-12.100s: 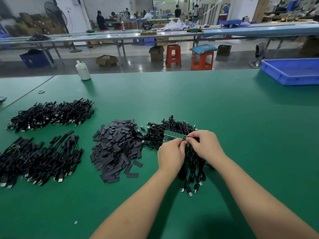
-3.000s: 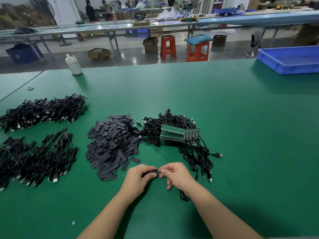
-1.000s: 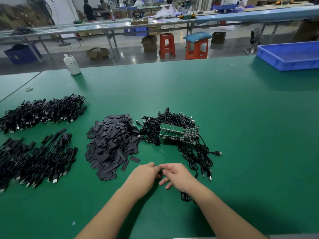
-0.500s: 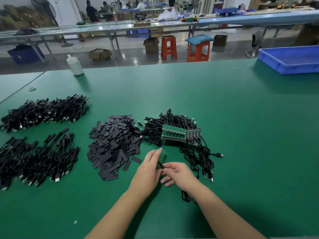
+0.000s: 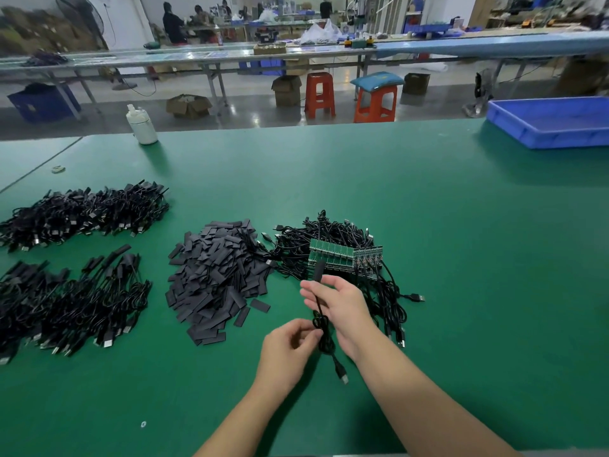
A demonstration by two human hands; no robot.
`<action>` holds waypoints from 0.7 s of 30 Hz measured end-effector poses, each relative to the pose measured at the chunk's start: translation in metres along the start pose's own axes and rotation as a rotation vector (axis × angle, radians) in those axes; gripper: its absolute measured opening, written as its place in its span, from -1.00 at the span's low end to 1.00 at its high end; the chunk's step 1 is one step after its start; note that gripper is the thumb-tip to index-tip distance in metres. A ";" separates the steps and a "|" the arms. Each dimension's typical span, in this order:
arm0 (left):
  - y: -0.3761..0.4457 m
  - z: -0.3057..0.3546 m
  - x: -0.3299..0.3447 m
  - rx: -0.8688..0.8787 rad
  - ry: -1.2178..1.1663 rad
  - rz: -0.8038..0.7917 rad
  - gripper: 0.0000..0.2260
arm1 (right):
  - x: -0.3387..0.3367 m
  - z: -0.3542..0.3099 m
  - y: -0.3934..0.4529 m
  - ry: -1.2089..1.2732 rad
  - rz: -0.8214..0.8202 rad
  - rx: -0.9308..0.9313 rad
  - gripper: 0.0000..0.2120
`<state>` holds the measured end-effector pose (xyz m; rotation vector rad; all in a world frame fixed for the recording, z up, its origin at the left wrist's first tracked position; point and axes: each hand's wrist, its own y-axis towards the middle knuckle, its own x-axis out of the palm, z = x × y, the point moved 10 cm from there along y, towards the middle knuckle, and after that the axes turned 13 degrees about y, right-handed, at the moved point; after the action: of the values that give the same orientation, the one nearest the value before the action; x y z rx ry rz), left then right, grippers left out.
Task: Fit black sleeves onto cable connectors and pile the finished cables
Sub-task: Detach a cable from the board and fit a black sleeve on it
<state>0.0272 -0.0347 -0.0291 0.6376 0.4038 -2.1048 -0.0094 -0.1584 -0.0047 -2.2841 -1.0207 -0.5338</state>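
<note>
Head view showed me a green mat (image 5: 428, 209) covering the whole bench. My right hand (image 5: 342, 306) was raised above it, fingers curled round a single cable (image 5: 324, 338), whose sleeved end (image 5: 319, 270) stuck up past the fingertips. My left hand (image 5: 288, 349) pinched the cable's bunched loops lower down, and the plug (image 5: 342, 377) dangled free below both. Behind them lay the tangle of unsleeved cables (image 5: 329, 239) with a strip of green circuit boards (image 5: 342, 255) on top. Just left of that sat the heap of loose black sleeves (image 5: 214, 275). Two piles of finished cables (image 5: 82, 212) lay well apart at the far left. A white bottle (image 5: 142, 125) stood at the mat's far edge, a blue tray (image 5: 547, 122) at the right. Beyond, I saw orange stools (image 5: 375, 102), cardboard boxes (image 5: 188, 105) and long worktables (image 5: 230, 57) with people seated far back.
</note>
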 end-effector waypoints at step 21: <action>0.055 -0.089 -0.260 -0.329 0.319 0.466 -0.85 | -0.026 0.065 -0.003 -1.776 -0.285 -0.333 -0.34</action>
<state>0.2245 0.1497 0.0448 0.7848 0.6895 -1.4580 -0.0200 -0.1290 -0.0675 -2.5581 -2.0292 1.7007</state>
